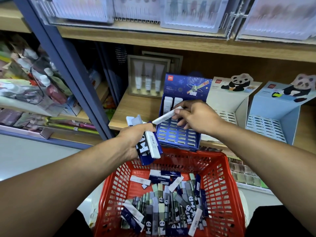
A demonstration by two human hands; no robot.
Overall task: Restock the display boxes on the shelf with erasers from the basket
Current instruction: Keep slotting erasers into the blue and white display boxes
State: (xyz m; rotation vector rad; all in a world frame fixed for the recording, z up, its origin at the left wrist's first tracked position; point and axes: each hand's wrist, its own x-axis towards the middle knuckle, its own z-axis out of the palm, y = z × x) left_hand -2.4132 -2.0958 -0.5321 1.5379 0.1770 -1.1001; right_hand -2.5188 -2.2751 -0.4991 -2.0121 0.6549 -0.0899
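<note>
Two hands worked above a red basket (220, 177) that sat near me, below the edge of a wooden shelf (136, 106). My left hand (135, 139) clenched a bundle of erasers (150, 142), some dark blue, some white, one with a panda print; the bundle stuck out above and below the fist. My right hand (196, 115) pinched a single white eraser (168, 115) between thumb and fingers and held it tilted over the blue display box (181, 134), its lower end close to the top of the bundle. Whether that end touched the bundle I could not tell.

The blue display box stood at the near edge of the shelf, just beyond the basket's far rim. Its slotted tray was mostly unfilled, with two white erasers (172, 103) upright in the far row, under a back card printed with a space design. To its right stood a white display box (227, 106) with a panda card, and further right a light blue display box (273, 120), also with a panda card; both showed bare slotted trays. Behind and to the left of the blue box stood a framed pack of three tubes (148, 76).

Loose erasers (171, 202) lay heaped in the near half of the basket, in dark blue, white, grey-green and panda-print wrappers. Clear packets (188, 12) hung blurred on the shelf above, and mixed goods (34, 79) filled the rack at far left.
</note>
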